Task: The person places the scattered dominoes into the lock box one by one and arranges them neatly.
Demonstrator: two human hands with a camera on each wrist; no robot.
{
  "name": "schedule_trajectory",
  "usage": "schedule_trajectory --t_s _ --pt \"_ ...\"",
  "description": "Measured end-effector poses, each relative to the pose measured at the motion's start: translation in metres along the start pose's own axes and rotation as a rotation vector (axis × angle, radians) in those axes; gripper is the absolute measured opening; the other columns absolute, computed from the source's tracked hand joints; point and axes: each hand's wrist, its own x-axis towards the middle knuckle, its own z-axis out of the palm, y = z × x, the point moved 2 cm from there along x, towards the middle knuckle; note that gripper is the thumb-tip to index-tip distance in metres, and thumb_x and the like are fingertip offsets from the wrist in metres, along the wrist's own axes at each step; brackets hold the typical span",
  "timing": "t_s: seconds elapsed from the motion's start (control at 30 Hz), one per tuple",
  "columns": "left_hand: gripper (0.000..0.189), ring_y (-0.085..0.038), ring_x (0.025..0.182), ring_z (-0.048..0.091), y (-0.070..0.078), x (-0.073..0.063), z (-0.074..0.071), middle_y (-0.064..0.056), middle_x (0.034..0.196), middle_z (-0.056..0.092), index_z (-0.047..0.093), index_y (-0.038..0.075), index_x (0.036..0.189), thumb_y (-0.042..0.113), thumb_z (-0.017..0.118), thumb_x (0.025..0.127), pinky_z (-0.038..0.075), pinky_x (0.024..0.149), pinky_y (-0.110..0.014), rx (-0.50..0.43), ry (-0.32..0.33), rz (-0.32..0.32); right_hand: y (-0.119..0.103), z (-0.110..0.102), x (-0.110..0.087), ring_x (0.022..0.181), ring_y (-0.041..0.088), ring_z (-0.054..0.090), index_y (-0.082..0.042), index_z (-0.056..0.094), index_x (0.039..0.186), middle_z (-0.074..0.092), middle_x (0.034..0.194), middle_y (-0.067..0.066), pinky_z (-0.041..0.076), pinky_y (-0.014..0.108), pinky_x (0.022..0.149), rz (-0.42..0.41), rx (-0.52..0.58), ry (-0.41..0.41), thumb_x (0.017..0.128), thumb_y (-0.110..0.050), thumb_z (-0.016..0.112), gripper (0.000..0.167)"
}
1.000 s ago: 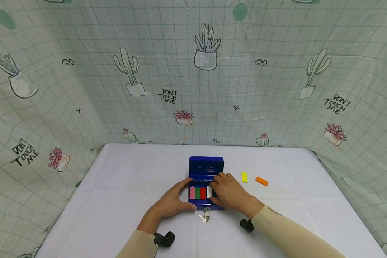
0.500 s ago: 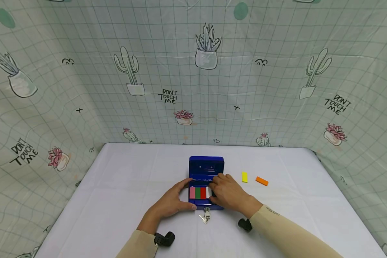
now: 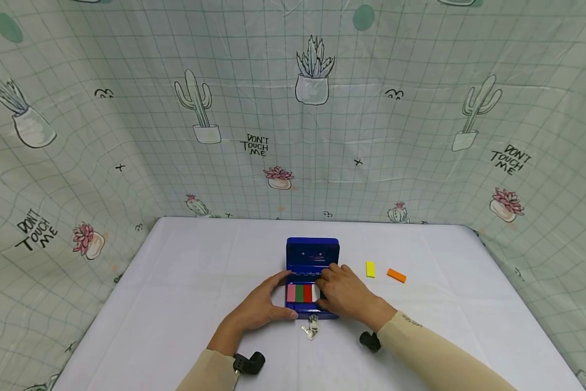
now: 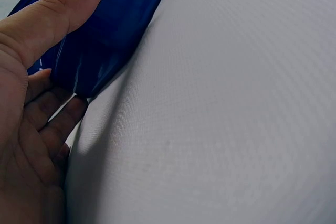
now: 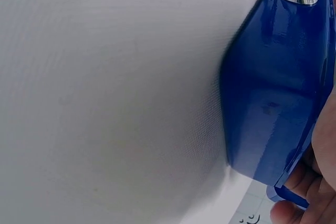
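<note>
Box [image 3: 303, 308], blue and low, sits at lower centre of the head view on a white table [image 3: 200, 271], its lid [image 3: 313, 245] tipped back toward the top of the frame so that the inside is reachable. Left hand [image 3: 258, 307] holds its left end, thumb bent over the front corner and fingers spread along the far side, probably to stop it sliding. Right hand [image 3: 345, 292] reaches in over the right end with fingers bent down at a white block [image 3: 315, 293]; they hide their own tips, so I cannot tell whether they pinch the block or merely press against it.

Left of the white block, a pink block [image 3: 291, 293], a green block [image 3: 300, 293] and a red block [image 3: 307, 293] stand side by side, a tight row that seems meant to save room. A yellow block [image 3: 370, 269] and an orange block [image 3: 396, 275] lie apart, right of centre, perhaps within easy reach of that hand. Keys [image 3: 310, 331] hang at the box's front, below the row, clear of both hands.
</note>
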Motion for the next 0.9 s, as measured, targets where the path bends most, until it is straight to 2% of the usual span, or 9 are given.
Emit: schedule_trajectory --t_s 0.57,0.9 --pt "0.101 -0.041 0.156 0.033 0.0038 0.0011 -0.0002 -0.014 0.168 0.040 0.039 0.023 0.164 0.037 0.093 0.080 0.024 0.125 -0.069 -0.010 0.004 -0.001 0.0040 -0.0032 0.0003 0.091 0.020 0.050 -0.012 0.078 0.120 0.072 0.106 0.004 0.047 0.032 0.078 -0.016 -0.015 0.019 0.092 -0.055 0.078 0.051" --pt "0.101 -0.041 0.156 0.034 0.0057 0.0013 -0.0006 -0.014 0.167 0.041 0.039 0.021 0.163 0.037 0.093 0.080 0.024 0.125 -0.068 -0.007 0.006 0.002 0.0085 0.0000 -0.0046 0.095 0.021 0.051 -0.012 0.075 0.119 0.069 0.106 0.004 0.050 0.035 0.084 -0.003 0.038 0.103 0.094 -0.056 0.075 0.051"
